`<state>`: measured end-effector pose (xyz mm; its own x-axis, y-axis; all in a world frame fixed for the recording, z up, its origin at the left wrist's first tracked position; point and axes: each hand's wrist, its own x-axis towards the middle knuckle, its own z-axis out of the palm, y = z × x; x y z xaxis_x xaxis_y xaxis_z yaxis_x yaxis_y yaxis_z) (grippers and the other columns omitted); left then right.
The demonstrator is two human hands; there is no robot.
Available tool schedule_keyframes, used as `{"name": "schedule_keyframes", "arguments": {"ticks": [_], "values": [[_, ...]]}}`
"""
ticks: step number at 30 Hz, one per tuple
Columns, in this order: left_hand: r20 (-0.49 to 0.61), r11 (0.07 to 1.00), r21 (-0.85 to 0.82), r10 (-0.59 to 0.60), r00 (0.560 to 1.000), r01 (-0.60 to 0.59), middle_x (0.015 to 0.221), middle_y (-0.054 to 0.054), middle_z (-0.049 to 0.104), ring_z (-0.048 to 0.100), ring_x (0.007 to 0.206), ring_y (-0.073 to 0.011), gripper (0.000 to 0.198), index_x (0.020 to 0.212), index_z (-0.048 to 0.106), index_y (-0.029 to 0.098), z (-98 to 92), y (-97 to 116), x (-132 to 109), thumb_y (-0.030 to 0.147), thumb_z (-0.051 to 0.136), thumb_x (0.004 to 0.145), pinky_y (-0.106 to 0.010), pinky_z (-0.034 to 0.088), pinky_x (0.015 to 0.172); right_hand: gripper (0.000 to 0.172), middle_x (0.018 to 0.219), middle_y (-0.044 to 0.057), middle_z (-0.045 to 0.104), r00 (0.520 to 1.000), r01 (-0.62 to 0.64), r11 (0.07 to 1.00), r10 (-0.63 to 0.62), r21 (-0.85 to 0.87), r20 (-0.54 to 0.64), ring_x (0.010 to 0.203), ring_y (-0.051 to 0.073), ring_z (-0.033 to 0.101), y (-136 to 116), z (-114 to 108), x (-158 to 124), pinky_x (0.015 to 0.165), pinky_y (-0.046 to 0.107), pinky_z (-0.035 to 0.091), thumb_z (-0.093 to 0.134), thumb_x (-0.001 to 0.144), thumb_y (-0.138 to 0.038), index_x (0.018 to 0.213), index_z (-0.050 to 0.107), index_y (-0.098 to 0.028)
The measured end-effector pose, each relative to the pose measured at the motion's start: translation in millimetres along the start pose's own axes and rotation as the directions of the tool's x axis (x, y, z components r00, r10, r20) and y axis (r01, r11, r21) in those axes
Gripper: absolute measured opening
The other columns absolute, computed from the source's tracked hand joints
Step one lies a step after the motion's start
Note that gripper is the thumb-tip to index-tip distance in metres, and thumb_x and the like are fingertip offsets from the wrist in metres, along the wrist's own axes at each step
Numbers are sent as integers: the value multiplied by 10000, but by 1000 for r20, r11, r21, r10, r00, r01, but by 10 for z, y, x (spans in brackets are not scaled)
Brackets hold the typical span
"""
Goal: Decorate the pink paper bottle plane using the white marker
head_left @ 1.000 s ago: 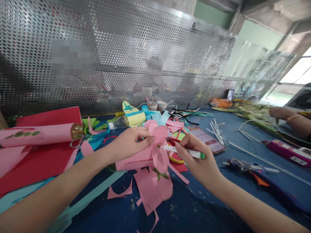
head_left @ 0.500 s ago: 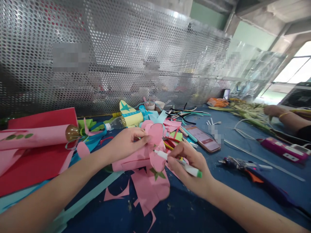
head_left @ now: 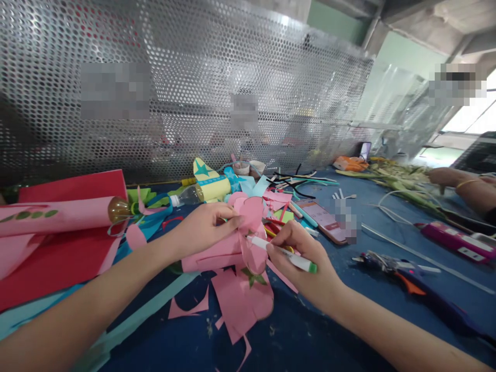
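Note:
My left hand [head_left: 217, 225] pinches the edge of a pink paper cutout [head_left: 253, 213] with rounded lobes, thumb and forefinger closed on it. A white marker [head_left: 289, 254] with a green end sits in my right hand [head_left: 306, 250]; its tip points left and lies against the cutout's face or just over it. Behind the cutout lies a pink paper-wrapped roll [head_left: 213, 253]. Below it a green paper star [head_left: 253, 278] shows on pink paper [head_left: 242, 305]. Scissors with red and yellow handles [head_left: 273, 227] are partly hidden behind my right hand.
At right lie a hot glue gun [head_left: 411, 281], a phone [head_left: 323, 222] and a purple power strip [head_left: 457, 240] with cables. A pink-wrapped bottle [head_left: 58, 214] rests on red sheets [head_left: 77, 268] at left. Beyond stands a perforated metal screen [head_left: 194, 93]. Another person's arm [head_left: 461, 188] reaches in at far right.
The marker's green end has swung slightly up and left as my right hand shifts a little. My left hand keeps its pinch. The whole view has drifted slightly.

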<state>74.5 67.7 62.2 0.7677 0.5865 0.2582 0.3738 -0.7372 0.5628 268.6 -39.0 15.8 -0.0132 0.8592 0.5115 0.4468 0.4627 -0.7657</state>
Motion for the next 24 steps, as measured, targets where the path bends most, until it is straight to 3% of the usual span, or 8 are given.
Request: {"name": "schedule_keyframes", "arguments": {"ticks": [24], "values": [[-5, 1000, 3, -2, 1000, 2, 643, 16, 520, 473, 649, -143, 389, 615, 546, 176, 4, 20, 5, 353, 433, 941, -273, 369, 637, 164, 630, -65, 477, 1000, -19, 1000, 18, 18, 18, 543, 95, 409, 12, 4, 14, 496, 232, 299, 559, 863, -181, 763, 438, -226]]}}
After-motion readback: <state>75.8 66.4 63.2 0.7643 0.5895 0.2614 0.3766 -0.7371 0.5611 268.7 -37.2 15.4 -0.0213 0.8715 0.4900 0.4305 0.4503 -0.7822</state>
